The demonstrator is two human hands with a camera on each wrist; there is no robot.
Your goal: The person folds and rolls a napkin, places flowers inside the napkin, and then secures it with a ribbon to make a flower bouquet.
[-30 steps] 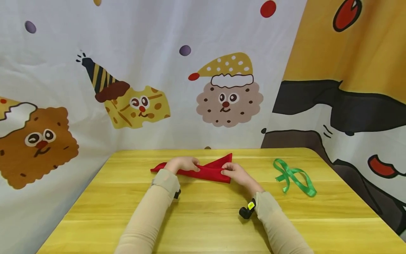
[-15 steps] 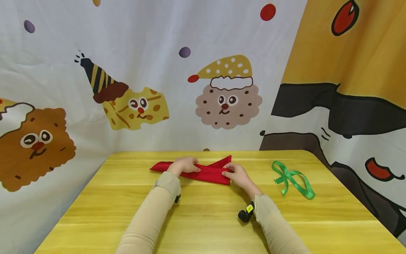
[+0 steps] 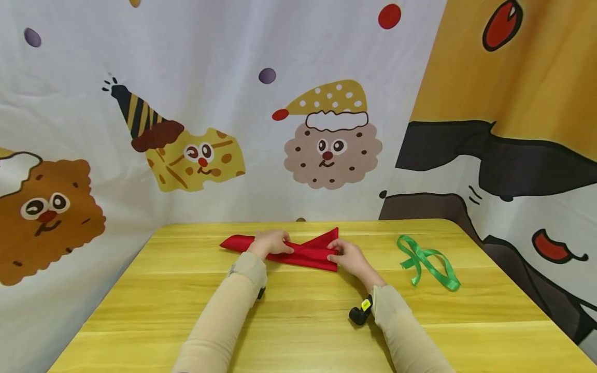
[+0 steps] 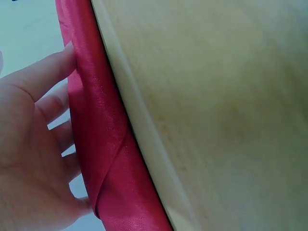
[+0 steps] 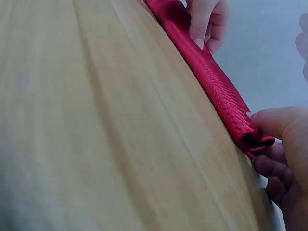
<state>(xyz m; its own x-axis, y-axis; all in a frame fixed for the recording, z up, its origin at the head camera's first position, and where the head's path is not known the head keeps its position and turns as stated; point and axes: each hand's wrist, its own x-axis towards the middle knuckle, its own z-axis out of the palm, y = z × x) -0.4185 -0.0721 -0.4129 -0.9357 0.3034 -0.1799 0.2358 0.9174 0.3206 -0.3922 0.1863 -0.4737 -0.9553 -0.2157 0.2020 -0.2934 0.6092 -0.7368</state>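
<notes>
A red satin cloth (image 3: pixel 305 255), folded into a long narrow strip, lies across the far part of the table. One pointed corner (image 3: pixel 330 237) sticks up at its back right. My left hand (image 3: pixel 271 243) grips the strip near its middle, thumb (image 4: pixel 60 65) on the near side and fingers on the far side. At the right end, my right hand (image 3: pixel 349 257) pinches the cloth between thumb (image 5: pixel 272 120) and curled fingers. In the right wrist view, the cloth's rolled end shows open layers beside these fingers.
A looped green ribbon (image 3: pixel 426 259) lies on the wooden table (image 3: pixel 303 321) to the right of the cloth. Behind the table's far edge hangs a curtain (image 3: pixel 224 93) printed with cartoon figures.
The cloth's front fold has shifted slightly under my fingers, and the back flap now shows a slanting crease toward the middle. Both hands stay nearly in place. The head view has shifted slightly.
</notes>
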